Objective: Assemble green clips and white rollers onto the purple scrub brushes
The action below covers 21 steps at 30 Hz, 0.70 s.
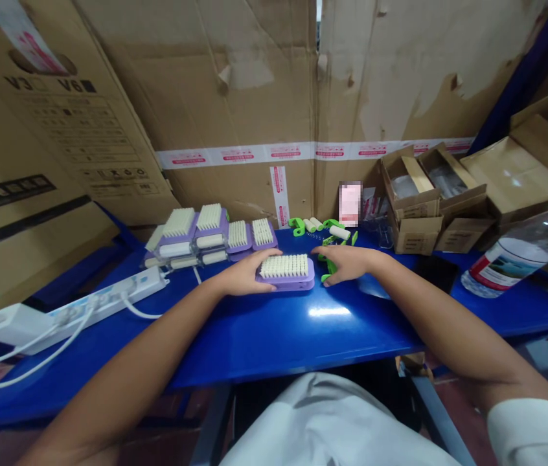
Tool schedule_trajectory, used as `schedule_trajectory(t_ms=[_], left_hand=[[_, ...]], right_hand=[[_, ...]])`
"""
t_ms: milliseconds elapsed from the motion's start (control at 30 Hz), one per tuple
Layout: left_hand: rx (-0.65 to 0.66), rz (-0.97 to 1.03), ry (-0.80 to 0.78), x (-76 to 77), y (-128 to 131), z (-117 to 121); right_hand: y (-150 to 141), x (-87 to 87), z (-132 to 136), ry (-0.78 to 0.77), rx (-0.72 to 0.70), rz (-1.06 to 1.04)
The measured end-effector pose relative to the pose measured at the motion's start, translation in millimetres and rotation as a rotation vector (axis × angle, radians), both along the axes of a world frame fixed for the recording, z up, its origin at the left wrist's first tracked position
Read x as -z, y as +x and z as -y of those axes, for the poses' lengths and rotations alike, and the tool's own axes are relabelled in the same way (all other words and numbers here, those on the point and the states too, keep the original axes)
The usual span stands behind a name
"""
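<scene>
We record one head-camera view. The left hand (245, 275) lies palm down and curled over the left end of a purple brush (284, 283), its fingers wrapped on the edge in a light grip. The right hand (346, 264) is open, with its fingers stretched toward the brush's right end. We cannot tell whether the fingertips touch it. A green plastic piece (328, 270) sits under those fingers, partly hidden. The brush lies flat, cream bristles up, near the middle of the blue worktop (274, 340).

To the upper left of the brush, a cluster of purple brushes (210, 223) stands close together, some resting on others. At top centre, more green pieces (297, 225) and white cylinders (339, 232) lie loose. Cardboard boxes (412, 200) crowd the upper right, and a bottle (521, 252) with a red cap leans at the right edge. A power strip (109, 304) with white cables (35, 349) lies at the lower left.

We judge these the main risks. A sideways sweep of the left hand could topple the cluster, since its upper brushes sit on lower ones. A nudge from the right hand could send the cylinders rolling across the smooth surface. The glossy worktop may let the brush skid under so light a grip. A knock could tip the bottle, and the cables could snag a forearm.
</scene>
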<state>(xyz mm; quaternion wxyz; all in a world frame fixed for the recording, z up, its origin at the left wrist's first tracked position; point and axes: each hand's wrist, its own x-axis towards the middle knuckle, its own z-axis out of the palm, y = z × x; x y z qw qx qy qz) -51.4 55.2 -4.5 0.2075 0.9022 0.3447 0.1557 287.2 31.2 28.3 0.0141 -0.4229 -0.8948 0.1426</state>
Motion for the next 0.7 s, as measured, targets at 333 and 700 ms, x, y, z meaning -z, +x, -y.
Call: schedule_trajectory(t_ms=[333,700], left_hand=[[-0.001,0.016,-0.015,1.2,3,2],[-0.003,0.029,-0.017,4.4,3,0]], right_hand=[[-2,0.3,-3,-0.014,0.059,0.029],[2,9.2,-5,0.003,0.031,-0.081]])
